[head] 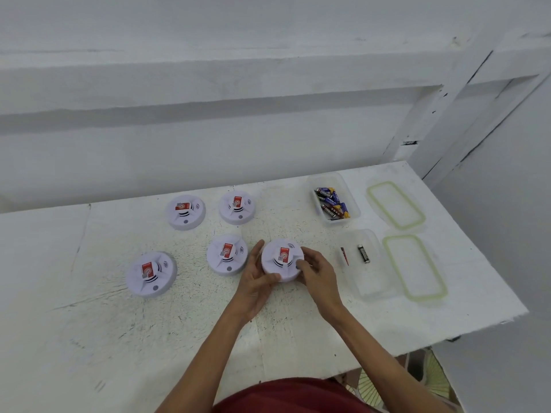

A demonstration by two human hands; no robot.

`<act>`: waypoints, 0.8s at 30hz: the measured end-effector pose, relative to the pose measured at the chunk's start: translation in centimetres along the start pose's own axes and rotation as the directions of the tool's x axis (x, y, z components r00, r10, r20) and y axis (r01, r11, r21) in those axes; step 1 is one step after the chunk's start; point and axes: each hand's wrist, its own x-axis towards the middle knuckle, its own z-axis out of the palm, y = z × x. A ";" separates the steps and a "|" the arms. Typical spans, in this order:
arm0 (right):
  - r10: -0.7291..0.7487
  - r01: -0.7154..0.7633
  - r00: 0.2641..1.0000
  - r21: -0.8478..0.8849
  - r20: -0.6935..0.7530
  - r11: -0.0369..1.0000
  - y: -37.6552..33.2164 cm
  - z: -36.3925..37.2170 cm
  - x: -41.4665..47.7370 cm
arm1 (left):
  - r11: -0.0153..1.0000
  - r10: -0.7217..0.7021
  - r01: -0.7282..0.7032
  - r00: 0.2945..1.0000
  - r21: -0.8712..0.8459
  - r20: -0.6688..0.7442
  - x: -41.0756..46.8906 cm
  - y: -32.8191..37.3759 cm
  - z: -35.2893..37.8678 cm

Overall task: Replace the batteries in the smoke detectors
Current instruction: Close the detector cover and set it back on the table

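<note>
We grip one smoke detector (282, 259) midway between the near and far edges of the desk (298, 338): left hand (256, 281) curled round its left rim, right hand (317, 275) curled over its right.

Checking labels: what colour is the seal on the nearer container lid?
The seal is pale yellow-green; head view shows it.

The person wears a dark red top (286, 396), glimpsed at the bottom edge. Left forearm (213, 348) and right forearm (368, 342) are bare, as are left hand (257, 283) and right hand (320, 277).
</note>
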 end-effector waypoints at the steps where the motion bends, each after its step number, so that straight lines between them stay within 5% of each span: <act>1: 0.030 -0.030 1.000 0.019 0.009 0.999 0.0 0.0 0.1 | 1.000 -0.021 0.021 1.000 -0.016 -0.020 0.0 0.0 0.0; 14: 0.154 -0.215 0.961 0.269 0.230 0.939 -0.7 -0.9 0.8 | 0.986 0.061 -0.028 0.978 0.165 -0.200 -0.1 -0.1 1.6; 24: 0.170 -0.259 0.944 0.316 0.283 0.913 -1.0 -0.4 0.9 | 0.919 0.104 -0.056 0.989 0.391 -0.102 0.1 -0.5 0.8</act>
